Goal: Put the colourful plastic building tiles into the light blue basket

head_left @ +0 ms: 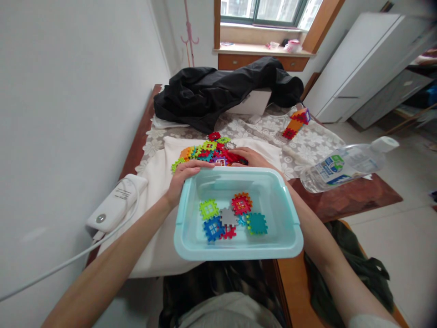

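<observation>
A light blue plastic tub [239, 253] is at the near edge of the table, in front of my body. Inside lie several notched square building pieces, among them a lime green one [209, 209], a blue one [214, 228], a grey one [228, 217] and a teal one [257, 223]. My left hand [182, 180] grips the tub's far left corner, fingers along the rim. Beyond the tub, my right hand [251, 158] lies with fingers stretched over a heap of colourful building pieces [208, 148]. Its forearm runs beside the tub's right side. The rim partly hides the heap.
A clear bottle [341, 166] with a white cap stands tilted in view at the right. Joined orange and red pieces [296, 123] stand farther back. A white power strip [118, 200] with its cable lies at left. Black cloth [218, 89] covers the table's far end.
</observation>
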The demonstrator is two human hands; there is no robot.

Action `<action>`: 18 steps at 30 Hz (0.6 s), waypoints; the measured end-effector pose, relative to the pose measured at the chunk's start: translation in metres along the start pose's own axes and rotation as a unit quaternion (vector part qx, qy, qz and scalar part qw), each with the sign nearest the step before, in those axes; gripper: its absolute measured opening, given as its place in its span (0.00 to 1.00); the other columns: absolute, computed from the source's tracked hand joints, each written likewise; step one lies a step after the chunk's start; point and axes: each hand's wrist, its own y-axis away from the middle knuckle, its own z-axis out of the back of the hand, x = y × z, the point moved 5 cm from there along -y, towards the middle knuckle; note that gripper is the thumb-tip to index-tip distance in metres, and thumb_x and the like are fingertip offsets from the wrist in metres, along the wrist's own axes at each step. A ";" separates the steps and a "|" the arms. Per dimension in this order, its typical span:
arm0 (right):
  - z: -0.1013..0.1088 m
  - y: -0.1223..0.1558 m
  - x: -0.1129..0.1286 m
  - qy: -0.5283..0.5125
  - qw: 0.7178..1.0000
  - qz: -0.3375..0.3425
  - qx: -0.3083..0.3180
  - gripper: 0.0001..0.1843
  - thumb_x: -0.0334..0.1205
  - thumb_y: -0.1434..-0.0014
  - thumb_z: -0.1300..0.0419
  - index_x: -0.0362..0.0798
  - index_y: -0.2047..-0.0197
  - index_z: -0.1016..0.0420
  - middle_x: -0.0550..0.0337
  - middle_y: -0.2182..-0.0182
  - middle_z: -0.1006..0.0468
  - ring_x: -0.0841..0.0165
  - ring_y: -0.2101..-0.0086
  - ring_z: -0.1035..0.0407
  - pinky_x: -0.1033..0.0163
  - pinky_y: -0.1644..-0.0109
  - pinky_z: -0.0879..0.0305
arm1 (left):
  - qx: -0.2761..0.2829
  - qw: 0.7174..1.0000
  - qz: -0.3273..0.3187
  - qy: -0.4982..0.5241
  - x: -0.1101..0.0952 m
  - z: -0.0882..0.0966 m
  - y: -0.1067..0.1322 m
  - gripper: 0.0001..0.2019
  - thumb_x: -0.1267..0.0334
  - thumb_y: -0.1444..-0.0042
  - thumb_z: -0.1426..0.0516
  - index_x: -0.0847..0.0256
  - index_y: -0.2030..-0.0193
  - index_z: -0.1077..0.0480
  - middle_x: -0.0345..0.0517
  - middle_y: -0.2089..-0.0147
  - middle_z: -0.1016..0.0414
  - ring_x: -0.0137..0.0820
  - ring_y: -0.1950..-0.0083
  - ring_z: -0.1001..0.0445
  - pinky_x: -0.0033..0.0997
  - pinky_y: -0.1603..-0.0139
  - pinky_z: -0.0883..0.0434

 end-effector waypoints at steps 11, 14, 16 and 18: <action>-0.004 0.000 -0.014 0.008 0.999 -0.015 -0.042 0.29 0.58 0.23 0.39 0.50 0.28 0.21 0.45 0.29 0.22 0.49 0.31 0.26 0.40 0.23 0.30 | -0.074 0.996 -0.046 0.023 0.003 0.006 0.005 0.11 0.58 0.47 0.33 0.60 0.65 0.11 0.56 0.53 0.09 0.54 0.45 0.11 0.49 0.35 0.19; -0.003 -0.002 -0.010 0.014 0.999 -0.016 -0.029 0.31 0.57 0.25 0.35 0.51 0.27 0.21 0.45 0.31 0.19 0.47 0.33 0.24 0.39 0.24 0.28 | -0.074 0.996 -0.039 0.020 0.002 0.006 0.007 0.10 0.58 0.47 0.33 0.60 0.66 0.11 0.57 0.54 0.09 0.53 0.48 0.11 0.47 0.39 0.18; -0.003 -0.005 -0.008 0.024 0.999 -0.018 -0.024 0.25 0.54 0.25 0.35 0.52 0.33 0.16 0.47 0.34 0.17 0.48 0.36 0.22 0.40 0.27 0.26 | -0.076 0.996 -0.032 0.017 0.001 0.007 0.007 0.10 0.57 0.47 0.33 0.60 0.66 0.11 0.57 0.55 0.09 0.53 0.48 0.11 0.45 0.42 0.18; -0.003 -0.006 -0.010 0.033 0.998 -0.037 -0.029 0.21 0.51 0.23 0.39 0.51 0.37 0.14 0.47 0.38 0.14 0.49 0.40 0.19 0.42 0.30 0.24 | -0.077 0.997 -0.029 0.014 0.000 0.007 0.007 0.10 0.57 0.47 0.32 0.60 0.66 0.11 0.57 0.53 0.09 0.53 0.47 0.11 0.45 0.42 0.18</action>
